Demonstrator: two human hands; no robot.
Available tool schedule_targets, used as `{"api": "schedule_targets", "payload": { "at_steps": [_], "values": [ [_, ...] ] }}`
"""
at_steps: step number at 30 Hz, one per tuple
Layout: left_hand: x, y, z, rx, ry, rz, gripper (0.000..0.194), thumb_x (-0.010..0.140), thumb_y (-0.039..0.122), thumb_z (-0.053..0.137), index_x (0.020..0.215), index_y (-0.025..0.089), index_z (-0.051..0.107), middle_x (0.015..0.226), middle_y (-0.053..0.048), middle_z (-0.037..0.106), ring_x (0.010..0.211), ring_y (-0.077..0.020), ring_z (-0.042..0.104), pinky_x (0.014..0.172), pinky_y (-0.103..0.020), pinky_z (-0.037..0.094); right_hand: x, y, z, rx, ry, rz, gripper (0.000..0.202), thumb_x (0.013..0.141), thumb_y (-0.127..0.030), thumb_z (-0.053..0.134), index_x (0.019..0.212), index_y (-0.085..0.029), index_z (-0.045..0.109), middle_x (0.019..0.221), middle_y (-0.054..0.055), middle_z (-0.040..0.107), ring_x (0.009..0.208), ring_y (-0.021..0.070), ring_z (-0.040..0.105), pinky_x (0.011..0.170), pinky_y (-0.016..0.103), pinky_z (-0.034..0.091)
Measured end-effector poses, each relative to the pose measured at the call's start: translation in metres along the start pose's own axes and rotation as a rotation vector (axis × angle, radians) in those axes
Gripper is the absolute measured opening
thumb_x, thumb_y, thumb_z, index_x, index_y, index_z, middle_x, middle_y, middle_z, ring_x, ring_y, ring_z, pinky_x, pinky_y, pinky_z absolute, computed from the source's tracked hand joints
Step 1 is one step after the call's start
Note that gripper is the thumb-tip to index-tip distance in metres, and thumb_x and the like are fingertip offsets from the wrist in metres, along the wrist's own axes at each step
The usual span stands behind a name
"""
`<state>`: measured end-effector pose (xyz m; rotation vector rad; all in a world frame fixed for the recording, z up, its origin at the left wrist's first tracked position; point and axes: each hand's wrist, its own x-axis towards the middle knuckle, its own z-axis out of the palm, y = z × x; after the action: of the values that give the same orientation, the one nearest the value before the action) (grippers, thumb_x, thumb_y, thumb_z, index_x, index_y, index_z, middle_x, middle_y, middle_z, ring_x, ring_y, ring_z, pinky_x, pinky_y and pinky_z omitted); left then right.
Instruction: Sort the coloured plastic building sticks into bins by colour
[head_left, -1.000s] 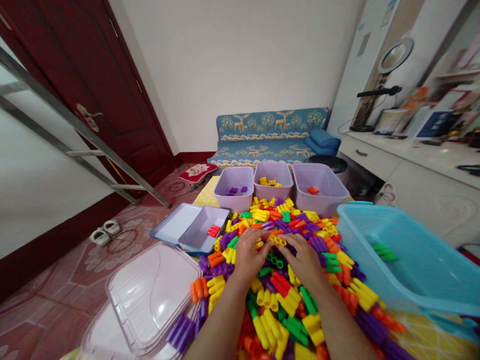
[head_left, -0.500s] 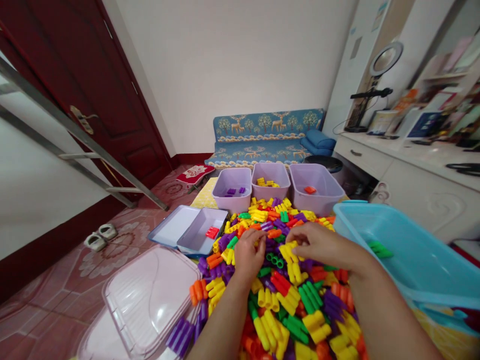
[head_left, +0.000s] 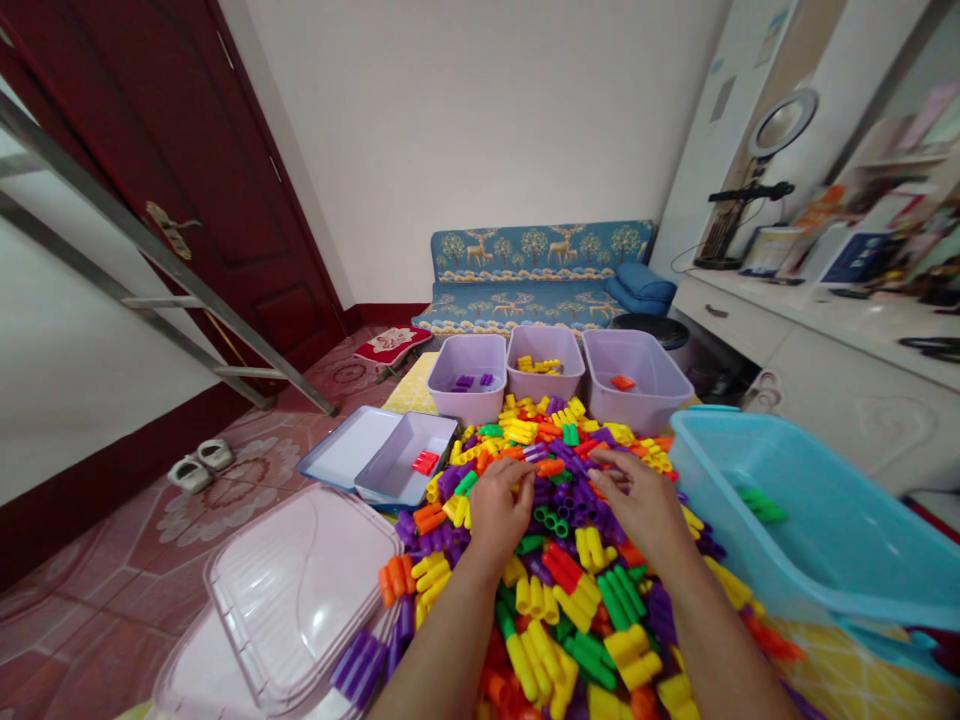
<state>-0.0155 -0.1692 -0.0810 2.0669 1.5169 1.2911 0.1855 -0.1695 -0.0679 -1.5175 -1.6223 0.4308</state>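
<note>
- Right hand [head_left: 641, 500] has shifted off the yellow block it was touching half a second earlier; purple blocks [head_left: 577, 505] now show in that spot, while the left hand [head_left: 499, 510] has hardly moved.
- Thumb and fingers of the right hand are spread just above the purple blocks, at the pile's middle.
- Fingers of the left hand curl beside an orange block [head_left: 551, 468]; whether they pinch anything cannot be told.
- Multicolored blocks [head_left: 540, 660] lie heaped between and below both forearms.
- Behind the heap, three lilac bins [head_left: 465, 405] hold purple, yellow and orange-red blocks, from left to right.
- Green blocks [head_left: 763, 505] sit in a blue tub [head_left: 724, 510] at right; a red block [head_left: 425, 461] rests in a shallow tray [head_left: 386, 485] at left, near clear lids [head_left: 307, 600].
</note>
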Motion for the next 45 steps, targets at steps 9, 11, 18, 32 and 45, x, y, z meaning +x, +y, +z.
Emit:
{"api": "schedule_targets", "payload": {
  "at_steps": [9,11,18,32,45],
  "values": [
    [-0.002,0.0,0.001,0.042,0.0,-0.03,0.035,0.081,0.015,0.056,0.112,0.025,0.067,0.124,-0.004,0.064,0.11,-0.0211,0.062,0.093,-0.035,0.05,0.0,0.006,0.022,-0.173,-0.178,-0.076,0.057,0.08,-0.024,0.056,0.137,-0.018,0.05,0.136,0.014,0.055,0.111,0.0263,0.061,0.097,0.046,0.047],
    [-0.002,-0.001,0.001,0.076,-0.019,-0.025,0.042,0.078,0.014,0.057,0.117,0.025,0.065,0.125,-0.004,0.065,0.113,-0.0227,0.061,0.096,-0.037,0.05,0.006,0.0,0.029,-0.18,-0.204,-0.116,0.06,0.077,-0.015,0.054,0.137,-0.021,0.051,0.136,0.011,0.056,0.117,0.0259,0.057,0.101,0.046,0.044],
    [-0.001,-0.003,0.003,0.085,-0.024,0.007,0.047,0.075,0.013,0.058,0.12,0.026,0.063,0.12,-0.004,0.068,0.111,-0.0224,0.062,0.097,-0.038,0.05,0.011,-0.011,0.043,-0.129,-0.223,-0.168,0.044,0.078,-0.015,0.056,0.121,-0.021,0.064,0.111,0.009,0.07,0.103,0.0251,0.064,0.093,0.043,0.049],
    [-0.003,-0.005,0.003,-0.131,0.05,-0.033,0.026,0.095,0.028,0.047,0.109,0.022,0.068,0.108,-0.005,0.073,0.1,-0.0187,0.067,0.089,-0.033,0.051,-0.009,-0.024,0.036,0.508,-0.18,0.134,0.037,0.082,-0.05,0.061,0.094,-0.016,0.07,0.09,0.006,0.072,0.085,0.0229,0.065,0.077,0.034,0.05],
    [-0.002,-0.001,0.001,-0.028,-0.005,-0.004,0.02,0.091,0.021,0.052,0.096,0.022,0.071,0.094,-0.002,0.073,0.09,-0.0181,0.066,0.08,-0.03,0.049,-0.012,-0.034,0.002,0.55,-0.4,0.133,0.033,0.075,-0.043,0.069,0.097,-0.018,0.07,0.088,0.005,0.073,0.081,0.0198,0.068,0.072,0.03,0.055]
  ]
}}
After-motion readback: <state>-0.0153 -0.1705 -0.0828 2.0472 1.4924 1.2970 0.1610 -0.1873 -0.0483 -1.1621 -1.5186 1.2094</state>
